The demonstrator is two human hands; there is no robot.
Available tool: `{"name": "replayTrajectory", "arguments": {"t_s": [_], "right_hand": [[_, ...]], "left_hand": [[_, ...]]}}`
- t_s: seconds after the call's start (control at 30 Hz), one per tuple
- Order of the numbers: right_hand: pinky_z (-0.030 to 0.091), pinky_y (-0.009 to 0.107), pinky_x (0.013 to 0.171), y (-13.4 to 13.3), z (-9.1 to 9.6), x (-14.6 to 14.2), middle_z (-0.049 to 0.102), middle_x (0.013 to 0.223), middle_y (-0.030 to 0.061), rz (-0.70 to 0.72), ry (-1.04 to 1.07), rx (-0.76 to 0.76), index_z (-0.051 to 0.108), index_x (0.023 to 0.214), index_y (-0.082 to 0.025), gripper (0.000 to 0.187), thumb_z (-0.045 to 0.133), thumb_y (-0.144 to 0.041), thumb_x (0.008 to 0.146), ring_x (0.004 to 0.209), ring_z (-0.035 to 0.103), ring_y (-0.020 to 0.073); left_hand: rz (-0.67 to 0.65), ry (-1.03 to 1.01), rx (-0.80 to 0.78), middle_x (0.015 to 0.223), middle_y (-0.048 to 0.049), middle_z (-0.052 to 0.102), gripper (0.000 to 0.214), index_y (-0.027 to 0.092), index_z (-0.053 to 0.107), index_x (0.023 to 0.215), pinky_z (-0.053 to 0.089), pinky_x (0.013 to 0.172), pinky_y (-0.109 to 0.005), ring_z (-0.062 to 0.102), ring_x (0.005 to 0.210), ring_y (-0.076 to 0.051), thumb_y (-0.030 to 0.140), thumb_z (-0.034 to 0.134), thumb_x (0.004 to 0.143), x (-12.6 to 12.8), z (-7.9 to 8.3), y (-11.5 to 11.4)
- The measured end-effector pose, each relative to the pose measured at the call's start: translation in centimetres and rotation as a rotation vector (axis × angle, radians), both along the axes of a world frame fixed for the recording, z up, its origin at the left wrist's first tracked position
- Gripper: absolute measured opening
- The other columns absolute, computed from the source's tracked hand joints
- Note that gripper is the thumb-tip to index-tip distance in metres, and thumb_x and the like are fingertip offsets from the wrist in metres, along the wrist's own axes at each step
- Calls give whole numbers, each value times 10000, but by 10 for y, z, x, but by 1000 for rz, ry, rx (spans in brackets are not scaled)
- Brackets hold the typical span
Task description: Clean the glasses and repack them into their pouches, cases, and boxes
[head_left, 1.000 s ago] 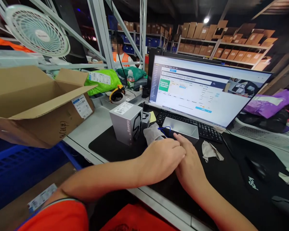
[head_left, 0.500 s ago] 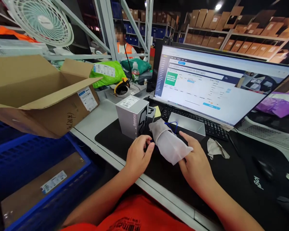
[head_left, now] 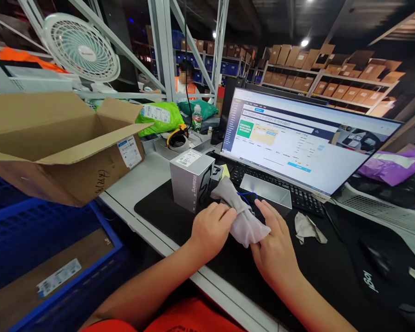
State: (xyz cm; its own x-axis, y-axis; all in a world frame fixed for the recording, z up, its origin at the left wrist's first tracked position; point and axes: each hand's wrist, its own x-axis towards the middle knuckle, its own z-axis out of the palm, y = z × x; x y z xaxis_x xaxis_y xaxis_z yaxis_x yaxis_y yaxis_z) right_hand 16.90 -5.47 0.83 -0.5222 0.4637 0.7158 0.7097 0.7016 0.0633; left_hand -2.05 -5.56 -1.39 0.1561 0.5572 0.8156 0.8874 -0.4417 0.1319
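Note:
Over the black desk mat, both hands hold a bundle in thin whitish wrapping (head_left: 245,226); what is inside cannot be seen. My left hand (head_left: 212,230) pinches the wrapping's left side with thumb and fingers. At its lower right end, my right hand (head_left: 275,240) grips the wrapping, its index finger stretched along the far side. A blue cord (head_left: 246,197) lies just behind the bundle. Left of the hands stands a grey printed box (head_left: 183,182), upright with a label on top. Behind the right hand sits an open silver-grey box part (head_left: 266,190).
A monitor (head_left: 280,152) and keyboard (head_left: 306,201) stand behind the hands. Crumpled paper (head_left: 309,228) and a mouse (head_left: 376,258) lie to the right. On the left are an open carton (head_left: 90,177) and a blue crate (head_left: 105,221). A person in an orange vest (head_left: 190,87) is farther back.
My left hand has moved right and closed on the wrapping, which is now more squeezed and creased. My right hand keeps its hold. The camera view has tilted up slightly.

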Motion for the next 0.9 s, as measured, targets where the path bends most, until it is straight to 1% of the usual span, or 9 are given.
{"name": "replayTrajectory", "arguments": {"t_s": [0.07, 0.13, 0.23, 0.4, 0.53, 0.67, 0.73, 0.83, 0.9], "right_hand": [[443, 558, 1061, -1, 0, -1, 559, 1401, 195, -15, 33, 27, 649, 1085, -141, 331, 505, -29, 809, 1348, 481, 349], [408, 575, 1075, -3, 2, -1, 593, 1380, 157, -16, 80, 36, 657, 1001, -188, 285, 523, -39, 798, 1338, 500, 339], [351, 620, 1093, -6, 4, -1, 638, 1336, 91, -29, 171, 35, 649, 917, -239, 231, 551, -64, 803, 1317, 521, 332], [288, 673, 1104, -11, 0, -5, 665, 1307, 61, -62, 239, 62, 628, 856, -247, 159, 583, -101, 812, 1303, 524, 346], [310, 605, 1123, -6, -6, -7, 688, 1267, 56, 39, 239, 3, 633, 919, -242, 134, 567, -141, 861, 1292, 545, 308], [328, 574, 1115, -1, -9, -4, 719, 1105, 55, 99, 284, -14, 644, 1037, -228, 191, 555, -167, 879, 1175, 616, 276], [344, 573, 1104, -1, -9, -4, 704, 1055, 60, 84, 295, -22, 652, 1006, -216, 169, 562, -176, 869, 1121, 628, 274], [379, 559, 1092, -2, -8, -5, 662, 1014, 64, 106, 296, -55, 661, 928, -204, 120, 568, -169, 860, 1092, 627, 264], [389, 561, 1096, -2, -6, -5, 643, 1031, 69, 142, 295, -40, 663, 904, -200, 113, 571, -152, 859, 1125, 613, 264]], "left_hand": [[-45, 86, 103, 774, -21, 657, 212, 198, 651, 911, 379, 556, -301, 526, 667, -160, 130, 460, 970, 1, 2, -2], [-79, 93, 169, 757, -18, 650, 188, 188, 642, 919, 383, 549, -285, 524, 655, -152, 106, 477, 957, 1, 4, -5], [-100, 12, 187, 772, -32, 656, 123, 172, 617, 938, 439, 591, -267, 556, 688, -155, 104, 516, 947, 2, 6, -8], [-131, -79, 160, 812, -69, 677, 108, 147, 586, 973, 489, 666, -295, 595, 742, -179, 69, 523, 933, 12, 6, -15], [-209, -15, 194, 752, -51, 654, 140, 161, 592, 978, 447, 610, -282, 547, 659, -162, 80, 484, 942, 19, 9, -18], [-300, 49, 228, 747, -45, 661, 173, 162, 605, 1023, 434, 580, -268, 558, 639, -151, 80, 488, 926, 15, 10, -17], [-294, 9, 227, 752, -45, 666, 149, 164, 605, 1011, 456, 598, -268, 580, 656, -154, 88, 510, 924, 12, 9, -17], [-224, -120, 204, 778, -42, 668, 94, 177, 589, 987, 490, 671, -282, 602, 709, -161, 117, 540, 933, 8, 4, -21], [-186, -194, 182, 812, -50, 665, 61, 181, 582, 988, 503, 703, -302, 606, 745, -173, 217, 583, 938, 6, 1, -24]]}}
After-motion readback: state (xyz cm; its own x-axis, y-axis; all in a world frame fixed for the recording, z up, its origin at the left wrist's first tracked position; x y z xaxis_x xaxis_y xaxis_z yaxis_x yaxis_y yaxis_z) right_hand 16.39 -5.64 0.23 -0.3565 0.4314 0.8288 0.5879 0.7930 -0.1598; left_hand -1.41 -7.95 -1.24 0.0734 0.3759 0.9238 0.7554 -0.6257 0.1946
